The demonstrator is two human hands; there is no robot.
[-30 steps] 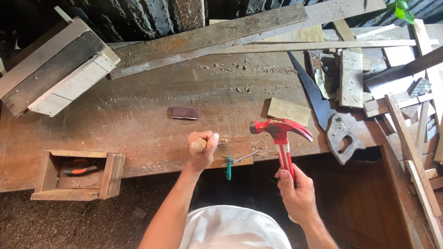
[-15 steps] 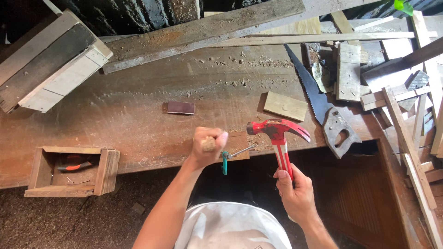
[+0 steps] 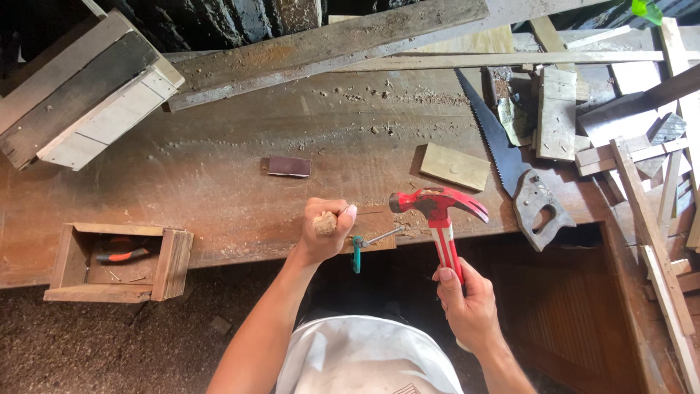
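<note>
The left hand (image 3: 324,230) has slid right, nearer the red hammer (image 3: 437,208) — fist tight on a small wooden peg (image 3: 325,222). The right hand (image 3: 467,299) grips the handle's end — its head looks heavy.

Bench middle: bare brown top of the workbench (image 3: 219,182), open room between the small dark block (image 3: 289,167) and the near edge.
Near edge: taken up by the left hand (image 3: 324,230), closed round a wooden handle (image 3: 325,222), and the red claw hammer (image 3: 437,208) held by the right hand (image 3: 467,303); a teal clamp (image 3: 356,252) hangs just between them.
Right: handsaw (image 3: 510,160), pale wood offcut (image 3: 455,166) and a heap of scrap wood (image 3: 627,131) block the way.
Back: long planks (image 3: 328,44) lie across.
Left: stacked boards (image 3: 80,95) at the far corner; open wooden box (image 3: 120,263) at the near corner, holding what look like pliers.
</note>
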